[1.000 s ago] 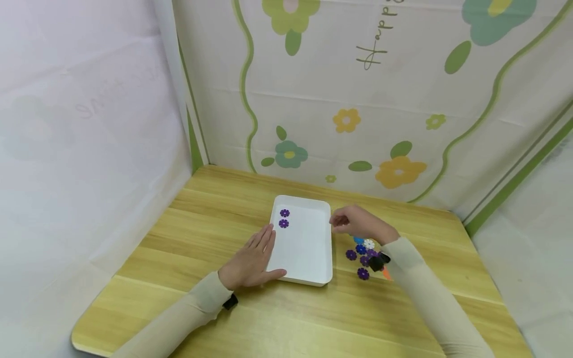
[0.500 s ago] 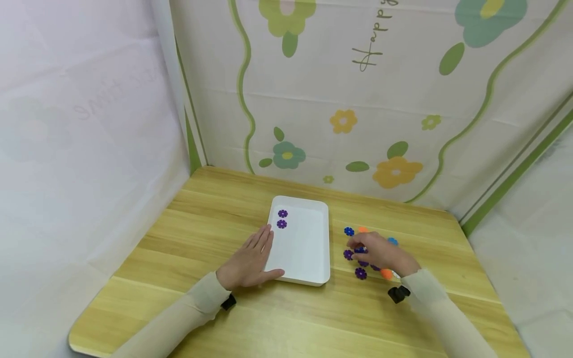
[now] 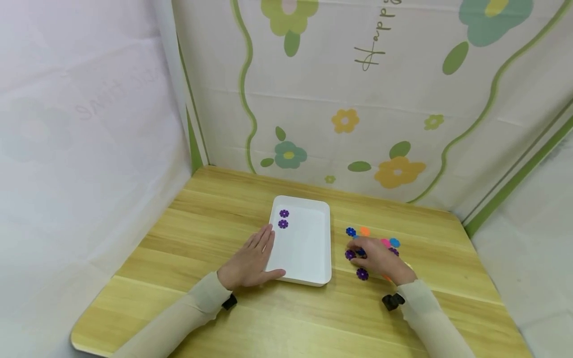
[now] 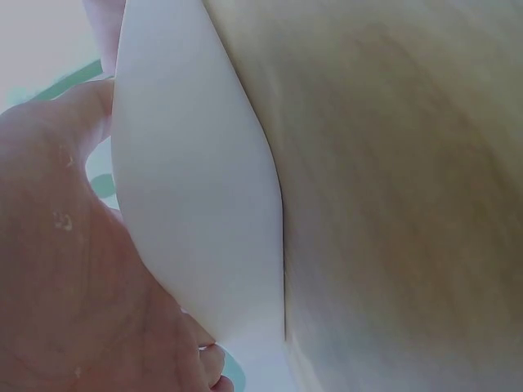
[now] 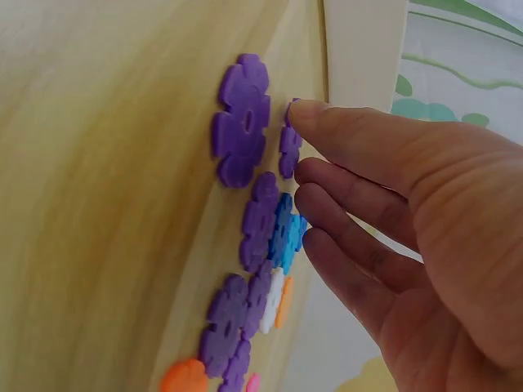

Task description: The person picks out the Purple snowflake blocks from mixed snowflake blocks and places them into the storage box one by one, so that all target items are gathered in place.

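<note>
white tray (image 3: 309, 258) beside flower pieces (image 3: 362, 274) (purple, blue, orange), wooden table (image 3: 201, 223)

both arms wear long, close-fitting beige sleeves (image 3: 179, 318); a small black wrist-mounted device (image 3: 392, 301) sits at each cuff.

Left hand (image 3: 250, 261) lies flat, fingers straight, thumb spread to the right. Right hand (image 3: 378, 256) reaches left, palm down, fingers extended.
</note>
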A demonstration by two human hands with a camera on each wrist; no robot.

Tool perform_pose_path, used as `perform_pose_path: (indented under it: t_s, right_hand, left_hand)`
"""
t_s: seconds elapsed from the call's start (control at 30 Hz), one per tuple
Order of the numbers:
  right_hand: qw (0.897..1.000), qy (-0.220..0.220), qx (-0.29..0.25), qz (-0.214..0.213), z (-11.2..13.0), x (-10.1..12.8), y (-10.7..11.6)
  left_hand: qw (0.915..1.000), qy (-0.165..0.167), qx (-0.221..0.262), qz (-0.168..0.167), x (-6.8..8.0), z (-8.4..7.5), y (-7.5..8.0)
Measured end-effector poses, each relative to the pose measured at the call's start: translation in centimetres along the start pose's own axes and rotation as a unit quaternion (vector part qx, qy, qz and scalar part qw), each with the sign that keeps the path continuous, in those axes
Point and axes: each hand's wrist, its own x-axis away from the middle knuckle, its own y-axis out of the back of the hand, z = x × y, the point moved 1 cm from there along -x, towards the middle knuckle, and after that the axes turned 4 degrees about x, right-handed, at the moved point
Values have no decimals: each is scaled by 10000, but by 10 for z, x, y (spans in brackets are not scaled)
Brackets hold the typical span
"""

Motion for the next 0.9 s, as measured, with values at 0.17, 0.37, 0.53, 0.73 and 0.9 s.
perform_pose_path:
  t_s: [0.17, 0.37, 0.53, 0.73, 0.9]
  right_hand:
    - [9998, 2, -156, 104, 0, -3, 0]
    - [9990, 119, -323, 289, -5, -10, 3]
    - [9960, 460, -663, 385, -11, -15, 11]
    - [9927, 398, -964, 600, -15, -23, 26]
    - [9876, 268, -1303, 832, -8, -35, 40]
  left_hand:
    - [10000, 5, 42, -61, 1, 1, -1]
    - [9999, -40, 76, -120, 1, 3, -3]
    - [9999, -45, 79, -137, 0, 3, -3]
    - [10000, 27, 11, -24, -1, 2, -2]
    - [10000, 30, -68, 9, -1, 2, -2]
